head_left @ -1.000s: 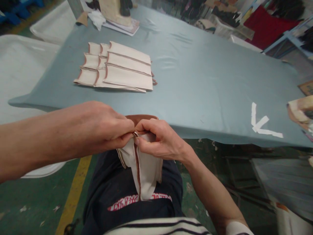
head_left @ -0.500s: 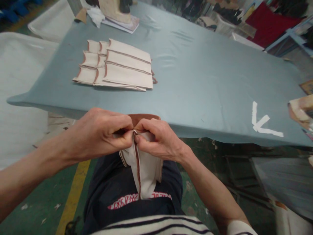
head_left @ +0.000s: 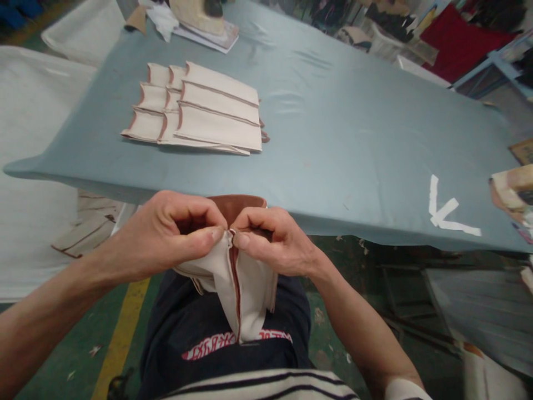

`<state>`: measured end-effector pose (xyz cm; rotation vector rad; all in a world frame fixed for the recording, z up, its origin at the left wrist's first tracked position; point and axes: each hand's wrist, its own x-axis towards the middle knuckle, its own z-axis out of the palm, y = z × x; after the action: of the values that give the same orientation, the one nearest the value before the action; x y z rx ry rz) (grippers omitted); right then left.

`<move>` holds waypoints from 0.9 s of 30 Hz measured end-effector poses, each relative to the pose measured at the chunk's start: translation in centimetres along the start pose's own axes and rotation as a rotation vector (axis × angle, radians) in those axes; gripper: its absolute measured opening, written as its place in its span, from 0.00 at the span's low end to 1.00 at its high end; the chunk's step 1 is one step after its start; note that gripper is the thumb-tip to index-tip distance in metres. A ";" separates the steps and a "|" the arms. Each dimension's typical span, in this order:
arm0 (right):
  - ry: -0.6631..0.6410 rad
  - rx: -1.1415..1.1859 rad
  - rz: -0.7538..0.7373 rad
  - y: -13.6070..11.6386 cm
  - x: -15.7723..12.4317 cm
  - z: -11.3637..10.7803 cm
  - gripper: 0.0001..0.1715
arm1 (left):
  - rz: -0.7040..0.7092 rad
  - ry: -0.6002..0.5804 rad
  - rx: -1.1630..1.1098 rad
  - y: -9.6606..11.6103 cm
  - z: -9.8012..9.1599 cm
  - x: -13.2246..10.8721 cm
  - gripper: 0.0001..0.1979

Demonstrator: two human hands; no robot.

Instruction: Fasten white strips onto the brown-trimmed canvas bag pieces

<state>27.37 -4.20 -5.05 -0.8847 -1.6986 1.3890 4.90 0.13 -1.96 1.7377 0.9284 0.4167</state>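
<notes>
A cream fabric pouch (head_left: 252, 289) with brown seam binding hangs in front of my lap, just off the table's near edge. Its curved brown rim rises behind my fingers. My left hand (head_left: 183, 230) pinches the top edge at the seam between thumb and forefinger. Right beside it, my right hand (head_left: 277, 239) grips the same seam end, its thumb pressed on the binding. A small whitish bit shows at the seam top between the fingertips; its detail is too small to make out.
On the blue-covered table (head_left: 353, 139) lie stacked cream pouches (head_left: 220, 125) in overlapping rows. White tape strips (head_left: 452, 211) mark the right side. Papers (head_left: 227, 41) lie under a beige object at the back. White bins (head_left: 25, 122) stand left, one holding more pouches (head_left: 89, 233).
My left fingers have loosened and straightened slightly at the seam top, baring more of it. Both hands have dropped a little, and the pouch's left side spreads wider.
</notes>
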 end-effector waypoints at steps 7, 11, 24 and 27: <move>-0.016 -0.036 0.001 -0.6 0.2 -0.1 0.11 | -0.019 0.039 0.020 1.9 0.3 -0.5 0.15; 0.011 -0.057 -0.004 -0.9 0.5 -0.3 0.12 | 0.003 0.010 0.028 2.0 0.1 -0.2 0.15; -0.054 0.067 0.121 -2.0 0.6 -0.8 0.26 | 0.097 -0.169 0.014 1.7 -1.0 1.1 0.16; -0.072 0.054 0.117 -2.2 0.6 -1.0 0.21 | 0.097 -0.188 0.028 1.7 -0.9 1.3 0.16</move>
<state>27.83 -3.58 -2.68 -0.9262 -1.6778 1.5539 5.74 1.50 -0.29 1.8181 0.7212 0.2983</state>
